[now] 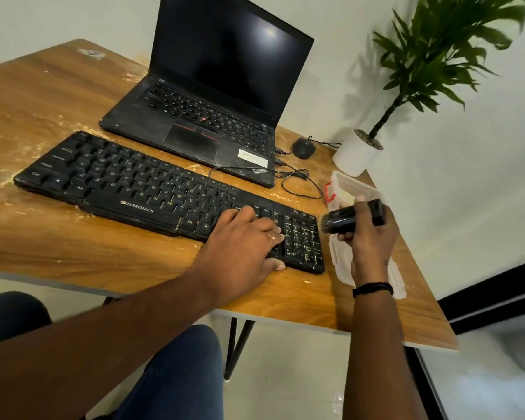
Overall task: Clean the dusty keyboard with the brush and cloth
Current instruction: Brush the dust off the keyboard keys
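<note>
The black Zebronics keyboard (164, 189) lies slantwise across the wooden tabletop (58, 244), just in front of an open laptop (212, 101), and pale dust shows on its number pad and on the wood around it. The person's left hand (243, 237) rests flat on the keys beside the number pad, fingers spread and relaxed, apparently to hold the board steady against sweeping. The right hand (370, 237) grips a small black brush (350, 218), fingers and thumb curled round its body, the bristle end pointing left toward the number pad and held just off the keyboard's right edge; brushing seems about to start there. Under and behind that hand lie a clear plastic container (355, 186) and its lid (340, 262), likely the brush's storage. No cloth can be made out. A mouse (303, 147) and a potted plant (358, 151) stand farther back.
</note>
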Tool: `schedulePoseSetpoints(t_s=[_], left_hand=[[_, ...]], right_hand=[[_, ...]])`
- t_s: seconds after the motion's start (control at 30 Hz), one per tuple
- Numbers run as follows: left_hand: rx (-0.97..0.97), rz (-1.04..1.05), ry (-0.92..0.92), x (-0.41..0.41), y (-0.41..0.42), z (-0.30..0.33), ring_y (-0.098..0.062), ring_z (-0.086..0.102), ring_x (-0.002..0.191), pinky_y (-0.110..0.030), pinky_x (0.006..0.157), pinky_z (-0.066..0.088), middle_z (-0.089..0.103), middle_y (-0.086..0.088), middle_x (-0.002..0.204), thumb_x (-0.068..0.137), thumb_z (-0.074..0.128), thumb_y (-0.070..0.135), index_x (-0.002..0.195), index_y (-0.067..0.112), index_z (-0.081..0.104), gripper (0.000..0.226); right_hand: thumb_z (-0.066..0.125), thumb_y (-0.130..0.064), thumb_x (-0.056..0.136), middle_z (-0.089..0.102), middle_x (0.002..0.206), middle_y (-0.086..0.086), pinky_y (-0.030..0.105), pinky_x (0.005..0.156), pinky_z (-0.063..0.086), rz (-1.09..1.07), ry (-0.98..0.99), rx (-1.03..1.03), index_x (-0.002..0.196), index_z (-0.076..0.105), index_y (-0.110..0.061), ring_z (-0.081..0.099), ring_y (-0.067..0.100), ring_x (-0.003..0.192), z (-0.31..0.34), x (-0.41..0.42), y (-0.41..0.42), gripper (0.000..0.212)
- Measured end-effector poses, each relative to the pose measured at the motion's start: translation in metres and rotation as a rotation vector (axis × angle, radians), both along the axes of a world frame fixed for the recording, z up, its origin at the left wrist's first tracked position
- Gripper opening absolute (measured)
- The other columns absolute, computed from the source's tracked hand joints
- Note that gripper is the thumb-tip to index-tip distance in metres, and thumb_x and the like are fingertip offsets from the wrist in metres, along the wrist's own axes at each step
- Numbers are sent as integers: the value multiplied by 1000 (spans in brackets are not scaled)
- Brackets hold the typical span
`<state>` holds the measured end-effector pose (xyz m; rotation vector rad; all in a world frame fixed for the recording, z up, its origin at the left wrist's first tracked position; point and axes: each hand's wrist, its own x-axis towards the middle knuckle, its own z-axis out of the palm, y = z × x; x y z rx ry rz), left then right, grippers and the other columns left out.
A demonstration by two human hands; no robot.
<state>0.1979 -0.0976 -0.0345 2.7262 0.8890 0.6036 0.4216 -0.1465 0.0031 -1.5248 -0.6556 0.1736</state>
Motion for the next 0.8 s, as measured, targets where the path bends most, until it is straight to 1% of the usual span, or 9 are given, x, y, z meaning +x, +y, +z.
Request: schedulePoseSetpoints(t_s=[0.07,0.17,0.23,0.33,0.4,0.47,0.6,0.7,0.8], left_hand=[[-7,2,5,-1,0,1,-11,34,126,-36,110,25,45,20,147,98,42,63,149,34,45,59],[-7,5,3,-1,-1,1,-12,33,128,-37,111,25,45,19,148,97,44,63,149,34,45,59],[-14,6,-2,-1,0,2,-12,33,129,-37,112,25,45,18,149,97,45,64,148,34,45,60],[-25,5,-17,-1,1,1,-11,33,129,-36,112,25,46,19,148,96,46,64,147,33,48,59],[-21,2,-27,-1,1,-1,-11,34,127,-36,111,26,48,18,147,96,46,64,146,33,49,59],[-16,-1,-36,0,1,-2,-11,35,126,-36,110,27,50,18,145,96,46,64,145,33,50,59],[-7,0,-47,-1,2,-3,-12,35,126,-37,110,28,50,17,145,96,47,63,145,32,50,58],[-14,2,-44,-1,2,-4,-12,35,127,-37,110,28,50,17,145,96,48,62,145,32,51,57],[-5,4,-51,0,2,-4,-12,35,125,-37,110,28,50,16,144,96,48,63,144,32,51,58]], right_hand=[[67,-29,96,70,107,16,25,48,54,30,-47,-46,117,60,-3,72,31,89,-2,0,-2,34],[69,-32,94,71,106,13,44,66,63,49,-99,-87,112,62,-10,73,30,95,0,-6,0,29],[69,-34,94,71,106,10,50,71,63,30,-114,-111,115,61,-11,72,27,98,2,-10,3,32],[68,-34,94,69,103,3,44,68,64,8,-140,-108,114,61,-10,72,18,95,2,-17,9,32],[66,-29,95,68,94,1,32,54,59,60,-131,-150,105,61,-13,71,15,83,2,-19,11,20],[64,-23,94,67,88,7,27,45,51,177,-106,-233,93,62,-19,68,20,74,3,-18,11,5],[65,-34,87,68,82,1,47,61,60,112,-253,-260,83,61,-29,70,31,82,9,-11,12,8],[64,-29,88,71,93,15,30,45,50,259,-201,-329,94,63,-18,70,30,75,12,-9,11,13],[65,-26,91,67,87,2,32,58,51,188,-269,-294,95,63,-20,66,18,74,15,-5,10,8]])
